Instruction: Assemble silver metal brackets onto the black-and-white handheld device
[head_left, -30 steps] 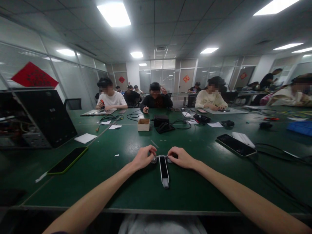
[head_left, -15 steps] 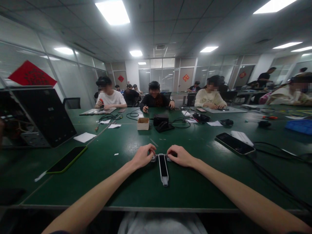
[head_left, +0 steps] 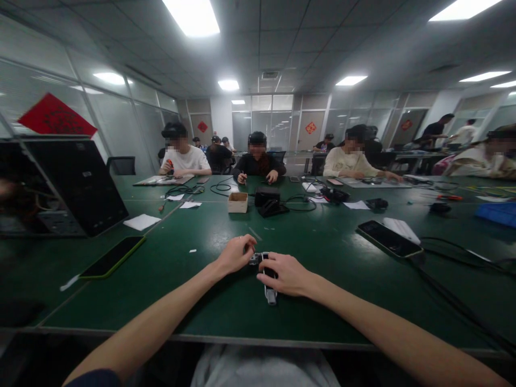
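A slim white-and-black handheld device lies on the green table right in front of me, its long axis pointing toward me. My left hand is closed in a pinch on the small grey fitting at the device's far left end. My right hand lies over the middle of the device, fingers curled round it, hiding most of its body; only the near tip and a bit of the far end show.
A phone in a green case lies to my left, a black phone and white paper to my right, with black cables beyond. A small cardboard box and a black unit sit mid-table. An open computer case stands far left. Several people sit opposite.
My right hand has left the fitting at the device's far right end and come down over the device's middle. My left hand stays at the far left end.
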`<state>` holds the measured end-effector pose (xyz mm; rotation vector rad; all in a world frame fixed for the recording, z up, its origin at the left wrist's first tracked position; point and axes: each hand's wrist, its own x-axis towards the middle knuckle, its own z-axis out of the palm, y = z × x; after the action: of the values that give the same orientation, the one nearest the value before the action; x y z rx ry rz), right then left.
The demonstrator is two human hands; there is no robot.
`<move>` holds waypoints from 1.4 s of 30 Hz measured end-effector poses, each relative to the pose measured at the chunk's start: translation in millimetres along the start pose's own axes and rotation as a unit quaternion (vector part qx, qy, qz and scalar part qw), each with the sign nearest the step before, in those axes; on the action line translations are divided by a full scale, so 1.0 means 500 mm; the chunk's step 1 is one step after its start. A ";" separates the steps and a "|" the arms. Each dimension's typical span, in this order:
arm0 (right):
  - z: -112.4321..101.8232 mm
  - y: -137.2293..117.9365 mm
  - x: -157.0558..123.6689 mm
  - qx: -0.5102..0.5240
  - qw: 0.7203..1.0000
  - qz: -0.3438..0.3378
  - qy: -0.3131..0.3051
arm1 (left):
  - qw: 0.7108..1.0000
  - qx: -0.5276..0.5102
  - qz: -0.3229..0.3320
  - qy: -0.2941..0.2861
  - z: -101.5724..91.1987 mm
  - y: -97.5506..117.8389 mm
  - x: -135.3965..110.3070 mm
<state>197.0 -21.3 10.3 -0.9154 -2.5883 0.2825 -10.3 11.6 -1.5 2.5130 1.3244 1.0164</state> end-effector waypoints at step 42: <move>-0.126 0.628 -0.012 -0.183 0.870 0.458 -0.002 | 0.994 0.029 -0.016 -0.100 0.018 -0.002 -0.006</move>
<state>403.7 219.9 -30.8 -2.2416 -2.0336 0.0208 -6.5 11.5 -10.3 2.5463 1.3485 0.7076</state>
